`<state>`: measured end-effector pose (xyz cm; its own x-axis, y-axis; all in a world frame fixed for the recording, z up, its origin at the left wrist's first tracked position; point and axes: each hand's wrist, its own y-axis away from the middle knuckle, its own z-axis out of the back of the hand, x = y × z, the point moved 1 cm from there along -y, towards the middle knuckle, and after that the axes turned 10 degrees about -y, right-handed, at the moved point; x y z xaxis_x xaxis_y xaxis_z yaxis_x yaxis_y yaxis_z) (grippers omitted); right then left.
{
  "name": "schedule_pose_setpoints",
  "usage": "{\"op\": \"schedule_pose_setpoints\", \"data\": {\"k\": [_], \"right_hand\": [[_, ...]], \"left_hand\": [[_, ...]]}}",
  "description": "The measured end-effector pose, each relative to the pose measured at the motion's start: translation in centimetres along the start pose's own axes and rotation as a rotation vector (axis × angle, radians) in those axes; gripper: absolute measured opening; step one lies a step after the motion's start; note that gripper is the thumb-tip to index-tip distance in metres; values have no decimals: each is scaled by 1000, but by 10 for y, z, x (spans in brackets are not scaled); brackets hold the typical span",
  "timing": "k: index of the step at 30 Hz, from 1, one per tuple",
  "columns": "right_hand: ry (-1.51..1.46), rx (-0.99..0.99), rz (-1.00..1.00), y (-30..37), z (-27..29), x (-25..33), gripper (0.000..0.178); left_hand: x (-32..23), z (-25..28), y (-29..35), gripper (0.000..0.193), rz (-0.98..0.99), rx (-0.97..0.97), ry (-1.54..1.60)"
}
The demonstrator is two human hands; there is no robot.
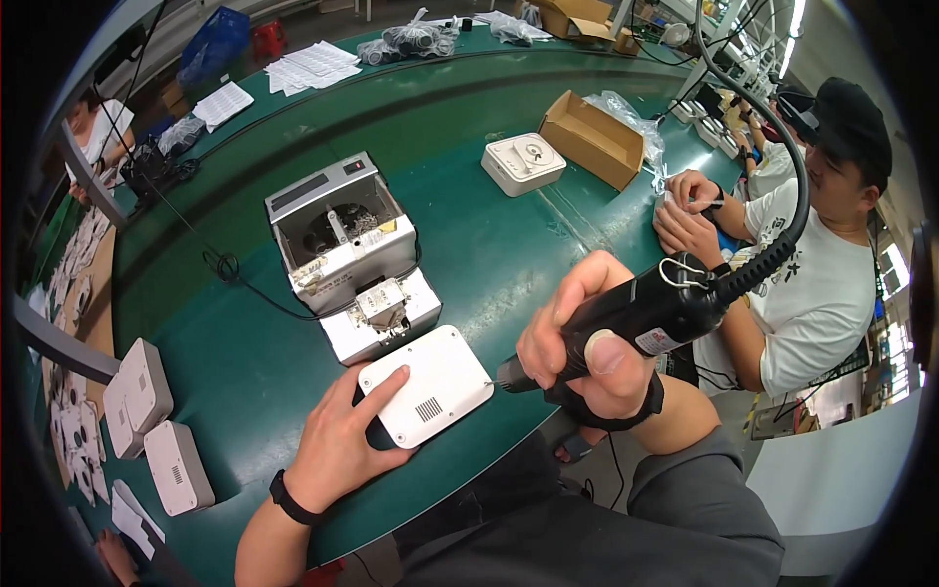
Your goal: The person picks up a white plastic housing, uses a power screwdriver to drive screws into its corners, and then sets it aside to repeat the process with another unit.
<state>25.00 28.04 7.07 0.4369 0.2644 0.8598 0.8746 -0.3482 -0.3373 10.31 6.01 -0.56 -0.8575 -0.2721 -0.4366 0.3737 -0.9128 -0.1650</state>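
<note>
On the green bench lies a white plastic housing (430, 391) with rounded corners, a slotted vent and screw holes in its corners. My left hand (342, 428) holds it from the left, forefinger across the top and thumb along the near edge. My right hand (614, 383) is wrapped around a black electric screwdriver (636, 305), thumb on its light round button. The screwdriver slants down to the left, with its bit at the housing's right corner; whether it sits in a screw cannot be made out. Right behind the housing stands a grey screw feeder (342, 279) with loose screws in its tray.
More white housings (179, 468) stand at the left edge of the bench. Farther back are a white device (523, 164) and an open cardboard box (593, 139). At the right, a co-worker's hands (688, 215) handle something small. The screwdriver's thick cable (804, 166) arcs overhead.
</note>
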Motion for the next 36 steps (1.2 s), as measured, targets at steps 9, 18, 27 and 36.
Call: {"op": "schedule_pose_setpoints", "data": {"k": [9, 18, 27, 36], "right_hand": [[-4, 10, -38, -4, 0, -9, 45], [65, -11, -93, -10, -9, -13, 44], [-84, 38, 164, -84, -57, -17, 33], [32, -31, 16, -84, -67, -26, 30]], "left_hand": [[2, 1, -4, 84, 4, -11, 3], [5, 4, 3, 85, 7, -6, -10], [3, 3, 6, 83, -1, -3, -10], [6, -1, 11, 85, -10, -8, 31]]}}
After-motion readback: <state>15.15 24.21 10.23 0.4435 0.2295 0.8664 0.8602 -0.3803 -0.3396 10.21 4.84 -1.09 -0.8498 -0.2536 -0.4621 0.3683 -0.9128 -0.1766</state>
